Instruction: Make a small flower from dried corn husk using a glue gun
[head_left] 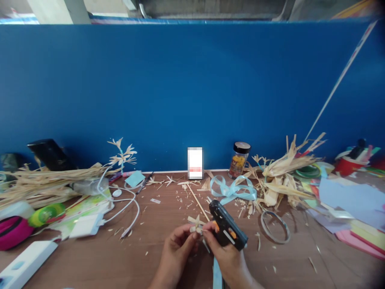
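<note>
Close to the table's front edge, my left hand (177, 245) pinches a small pale corn-husk flower (197, 226) between thumb and fingers. My right hand (228, 257) is closed around a black hot glue gun (230, 222) with orange parts, its nozzle pointing up and to the left, away from the flower. The right thumb and fingertip also reach the flower's right side. A thin stick (197, 200) lies on the table just beyond the hands. Light blue ribbon (217, 275) runs down beside my right wrist.
Looped blue ribbon (234, 190) and a black-lidded jar (240, 159) stand beyond the glue gun. Dried husks (279, 176) pile at right near a ring (275, 227). White cables (136, 200), a charger (86, 224) and a power strip (28, 265) are left. Husk scraps litter the brown table.
</note>
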Demonstrator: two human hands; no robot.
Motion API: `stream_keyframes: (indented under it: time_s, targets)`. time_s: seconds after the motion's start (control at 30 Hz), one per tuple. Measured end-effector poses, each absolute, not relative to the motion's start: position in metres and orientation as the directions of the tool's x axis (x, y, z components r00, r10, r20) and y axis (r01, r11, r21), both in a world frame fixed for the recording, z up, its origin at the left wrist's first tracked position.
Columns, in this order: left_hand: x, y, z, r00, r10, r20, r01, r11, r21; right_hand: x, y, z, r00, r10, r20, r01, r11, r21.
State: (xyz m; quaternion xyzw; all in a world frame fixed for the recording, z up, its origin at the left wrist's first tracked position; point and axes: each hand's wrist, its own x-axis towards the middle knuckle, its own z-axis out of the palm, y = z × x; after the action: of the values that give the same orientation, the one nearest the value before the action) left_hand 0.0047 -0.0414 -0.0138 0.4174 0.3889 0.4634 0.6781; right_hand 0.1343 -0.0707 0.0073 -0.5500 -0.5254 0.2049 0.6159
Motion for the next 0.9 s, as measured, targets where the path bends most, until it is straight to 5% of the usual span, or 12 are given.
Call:
stream_keyframes:
  time_s: [0.2, 0.53, 0.9]
  targets:
    - [0.004, -0.042, -0.018, 0.284, 0.954, -0.095, -0.292, 0.181, 0.939, 0.133, -0.071, 0.008, 0.36, 0.832, 0.422, 0.337, 0.306, -0.89]
    - [0.004, -0.044, -0.002, 0.231, 0.946, -0.226, -0.286, 0.288, 0.914, 0.135, -0.069, 0.01, 0.383, 0.81, 0.444, 0.383, 0.298, -0.874]
    - [0.006, -0.044, -0.004, 0.377, 0.882, -0.283, -0.309, 0.408, 0.859, 0.137, -0.067, 0.006, 0.378, 0.845, 0.378, 0.351, 0.247, -0.903]
